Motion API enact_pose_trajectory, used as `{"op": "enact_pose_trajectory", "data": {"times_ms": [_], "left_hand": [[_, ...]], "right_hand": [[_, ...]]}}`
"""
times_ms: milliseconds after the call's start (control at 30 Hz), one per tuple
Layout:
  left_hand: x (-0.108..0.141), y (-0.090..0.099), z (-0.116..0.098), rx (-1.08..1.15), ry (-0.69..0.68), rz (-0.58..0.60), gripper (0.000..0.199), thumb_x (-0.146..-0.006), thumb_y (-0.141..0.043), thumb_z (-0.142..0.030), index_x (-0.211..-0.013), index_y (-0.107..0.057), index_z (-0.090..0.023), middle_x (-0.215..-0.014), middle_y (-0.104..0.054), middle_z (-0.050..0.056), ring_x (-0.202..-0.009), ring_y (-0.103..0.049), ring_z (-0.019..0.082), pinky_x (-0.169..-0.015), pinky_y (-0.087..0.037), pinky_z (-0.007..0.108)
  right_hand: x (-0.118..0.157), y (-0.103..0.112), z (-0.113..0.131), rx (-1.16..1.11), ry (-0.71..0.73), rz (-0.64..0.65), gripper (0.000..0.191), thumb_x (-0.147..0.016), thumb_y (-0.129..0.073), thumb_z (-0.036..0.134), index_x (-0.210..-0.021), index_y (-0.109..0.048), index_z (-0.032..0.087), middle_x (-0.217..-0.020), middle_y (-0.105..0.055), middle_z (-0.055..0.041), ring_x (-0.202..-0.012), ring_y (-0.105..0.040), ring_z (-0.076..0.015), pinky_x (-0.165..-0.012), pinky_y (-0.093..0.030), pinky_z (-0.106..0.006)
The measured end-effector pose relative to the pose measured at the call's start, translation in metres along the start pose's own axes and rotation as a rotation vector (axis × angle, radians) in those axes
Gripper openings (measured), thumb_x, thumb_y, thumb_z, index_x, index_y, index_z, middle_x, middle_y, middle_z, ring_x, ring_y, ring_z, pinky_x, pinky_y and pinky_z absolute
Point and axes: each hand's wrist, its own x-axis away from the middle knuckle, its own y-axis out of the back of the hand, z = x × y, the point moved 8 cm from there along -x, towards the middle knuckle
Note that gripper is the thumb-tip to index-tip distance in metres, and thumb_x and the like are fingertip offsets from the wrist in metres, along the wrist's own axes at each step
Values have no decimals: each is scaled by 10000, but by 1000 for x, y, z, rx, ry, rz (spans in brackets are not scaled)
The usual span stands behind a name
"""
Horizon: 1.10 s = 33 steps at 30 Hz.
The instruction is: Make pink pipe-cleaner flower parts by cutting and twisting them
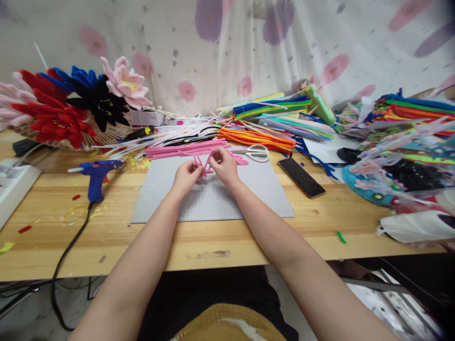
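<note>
Bent pink pipe cleaners (205,171) are held between my two hands, above the far half of a grey cutting mat (213,206). My left hand (187,176) pinches them from the left, and my right hand (223,166) pinches them from the right, fingertips almost meeting. A bundle of pink pipe cleaners (167,151) lies just beyond the mat's far edge. Right of my right hand rest more pink pieces (241,160), partly hidden by it, and white-handled scissors (258,153).
A blue glue gun (95,177) with a black cord stands at left, near a white power strip (14,189). Fuzzy flowers (57,113) fill the back left. Coloured pipe cleaner bundles (259,139) line the back. A phone (301,177) lies right of the mat.
</note>
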Motion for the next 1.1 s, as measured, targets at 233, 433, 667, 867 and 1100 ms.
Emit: {"op": "enact_pose_trajectory", "data": {"times_ms": [233, 433, 667, 867, 1100], "left_hand": [[1, -2, -2, -10, 0, 7, 261, -608, -709, -347, -653, -538, -155, -543, -576, -17, -458, -529, 83, -423, -449, 187], [1, 3, -2, 41, 25, -52, 220, -615, -696, -300, -670, -542, -152, -549, -578, -23, -474, -546, 93, -432, -449, 191], [0, 18, -11, 218, -32, -190, 190, -617, -697, -258, -678, -551, -154, -583, -589, -32, -493, -541, 77, -491, -471, 196], [-1, 25, -12, 364, -38, -233, 227, -596, -728, -258, -641, -530, -157, -573, -563, -45, -481, -509, 53, -479, -433, 164], [-3, 23, -4, 525, 43, -206, 205, -642, -726, -255, -681, -545, -165, -615, -589, -40, -515, -552, 58, -482, -411, 157]], "right_hand": [[5, -4, 8, 82, 33, 3, 49, -720, -471, 193, -769, -476, 191, -701, -574, 1, -624, -548, -114, -593, -454, -236], [8, -13, 6, 111, 59, 93, 78, -724, -464, 180, -795, -497, 185, -704, -588, 5, -621, -550, -105, -614, -449, -232], [16, -33, 2, 106, 63, 350, 73, -743, -504, 216, -772, -543, 162, -644, -568, 19, -586, -519, -87, -610, -406, -217], [20, -50, -8, -160, -181, 485, 127, -788, -496, 261, -814, -560, 153, -617, -548, 35, -498, -465, -65, -517, -363, -195], [36, -67, -6, -406, -450, 691, 212, -827, -519, 341, -797, -555, 134, -533, -482, 52, -400, -319, -30, -390, -216, -164]]}}
